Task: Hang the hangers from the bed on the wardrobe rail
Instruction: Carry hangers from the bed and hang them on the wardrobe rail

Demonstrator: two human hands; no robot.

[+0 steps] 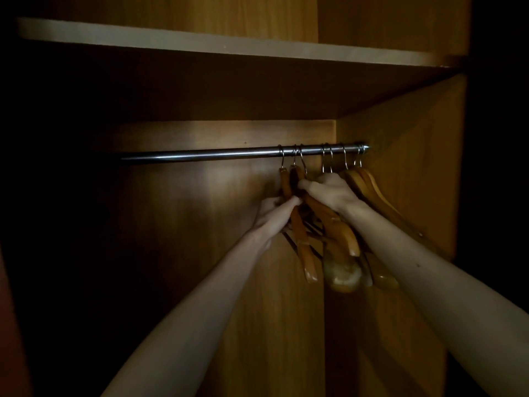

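Note:
Several wooden hangers (340, 239) with metal hooks hang bunched at the right end of the steel wardrobe rail (200, 155). My left hand (274, 212) grips the leftmost hangers just below their hooks. My right hand (329, 191) holds the middle hangers near their necks, its fingers curled over them. Two more hangers (375, 193) hang free by the right wall, behind my right wrist. The bed is out of view.
A wooden shelf (229, 45) runs above the rail. The wardrobe's right side wall (415, 156) stands close to the hangers. The left stretch of the rail is bare, and the far left of the wardrobe is dark.

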